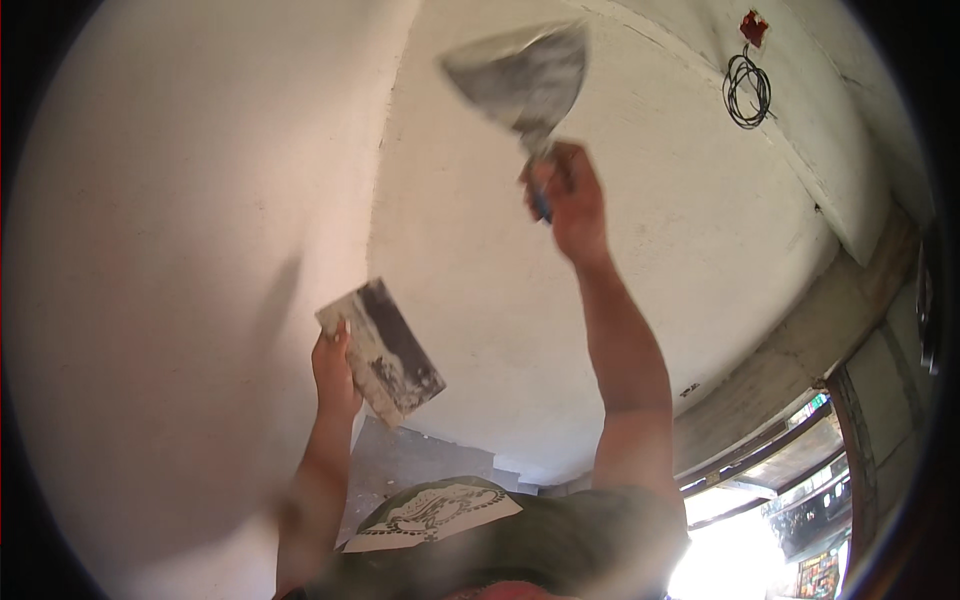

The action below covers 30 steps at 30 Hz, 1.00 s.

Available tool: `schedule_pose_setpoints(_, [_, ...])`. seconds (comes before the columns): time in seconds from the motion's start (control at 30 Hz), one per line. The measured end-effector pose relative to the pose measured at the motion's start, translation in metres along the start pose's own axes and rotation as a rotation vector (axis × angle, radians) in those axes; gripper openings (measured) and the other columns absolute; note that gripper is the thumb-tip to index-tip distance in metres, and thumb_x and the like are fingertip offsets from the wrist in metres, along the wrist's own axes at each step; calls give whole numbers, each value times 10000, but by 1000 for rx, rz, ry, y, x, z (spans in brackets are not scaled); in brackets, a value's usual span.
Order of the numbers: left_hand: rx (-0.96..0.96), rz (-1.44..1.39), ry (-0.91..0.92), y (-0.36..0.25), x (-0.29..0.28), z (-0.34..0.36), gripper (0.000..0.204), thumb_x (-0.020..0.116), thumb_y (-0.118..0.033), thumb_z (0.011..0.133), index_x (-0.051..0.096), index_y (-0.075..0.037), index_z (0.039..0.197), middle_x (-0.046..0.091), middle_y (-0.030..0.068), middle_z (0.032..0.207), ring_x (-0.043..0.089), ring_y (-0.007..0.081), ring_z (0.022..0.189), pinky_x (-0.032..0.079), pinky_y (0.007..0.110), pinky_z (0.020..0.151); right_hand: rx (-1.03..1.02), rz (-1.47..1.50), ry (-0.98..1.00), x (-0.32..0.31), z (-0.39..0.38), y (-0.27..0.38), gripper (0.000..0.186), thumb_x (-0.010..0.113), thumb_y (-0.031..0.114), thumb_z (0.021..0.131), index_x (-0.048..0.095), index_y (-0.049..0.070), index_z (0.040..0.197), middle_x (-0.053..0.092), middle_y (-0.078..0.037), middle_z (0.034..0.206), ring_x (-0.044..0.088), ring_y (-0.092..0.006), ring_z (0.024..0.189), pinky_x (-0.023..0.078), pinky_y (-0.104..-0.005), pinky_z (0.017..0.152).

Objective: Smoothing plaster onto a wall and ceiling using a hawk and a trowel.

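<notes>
My right hand (568, 195), raised high, is closed round the blue handle of a wide putty knife (525, 75). Its flared metal blade points up and is smeared with grey-white putty; it looks slightly blurred. Lower and to the left, my left hand (336, 365) grips the edge of a rectangular plate (388, 350). Pale putty covers much of that plate, while a dark strip of its face shows bare. A pale plastered surface (480, 290) lies behind both tools. Whether the blade touches it, I cannot tell.
A pale wall (180, 250) fills the left side and meets the plastered surface at a rough seam. At upper right, a coil of black cable (747, 92) hangs from a red box (753, 27). A bright opening (740, 550) lies at lower right, below a concrete beam (790, 350).
</notes>
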<state>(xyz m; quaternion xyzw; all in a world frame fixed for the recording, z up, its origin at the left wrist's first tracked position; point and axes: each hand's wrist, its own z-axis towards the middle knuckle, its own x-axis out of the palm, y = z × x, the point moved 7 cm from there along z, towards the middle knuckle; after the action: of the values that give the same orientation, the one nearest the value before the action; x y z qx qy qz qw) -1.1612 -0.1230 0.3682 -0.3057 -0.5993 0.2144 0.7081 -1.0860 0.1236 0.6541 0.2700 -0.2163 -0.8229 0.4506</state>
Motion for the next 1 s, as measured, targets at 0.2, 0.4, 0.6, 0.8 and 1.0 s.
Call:
schedule_pose_setpoints(0.2, [-242,-276,229,-18,88,49,376,473,-270,1019,540,11,1258,649,129,1151,664,224,985,560,364,861,-392,-392,325,18,-70,-28,350,765,69,800,636,81,1125,639,-78,1018,646,-218,883,547,-309,725])
schedule_pose_setpoints(0.4, [46,-219,364,-81,118,69,386,490,-255,1004,540,24,1267,662,140,1142,672,213,977,564,350,839,-366,-863,316,-50,-71,-85,320,785,81,761,681,107,1063,655,-69,988,641,-243,903,554,-353,717])
schedule_pose_setpoints(0.6, [327,-58,282,-118,155,65,418,465,-257,1007,466,43,1297,633,157,1177,665,224,997,551,368,869,134,-729,-88,-102,-7,-69,230,655,147,899,640,17,1089,642,-100,904,608,-184,797,512,-306,713])
schedule_pose_setpoints(0.8, [30,-199,212,-43,131,52,411,402,-274,1028,483,12,1313,607,171,1232,621,267,1105,520,406,948,293,334,-209,-53,60,-69,329,640,194,917,574,-48,1130,536,-34,780,454,-94,602,388,-255,519])
schedule_pose_setpoints(1.0, [-26,-386,-77,36,32,69,358,453,-232,1026,490,-1,1297,580,138,1255,600,255,1107,492,392,966,970,893,58,156,-89,-222,605,632,424,918,467,-7,1309,603,-170,1124,601,-236,931,486,-342,728])
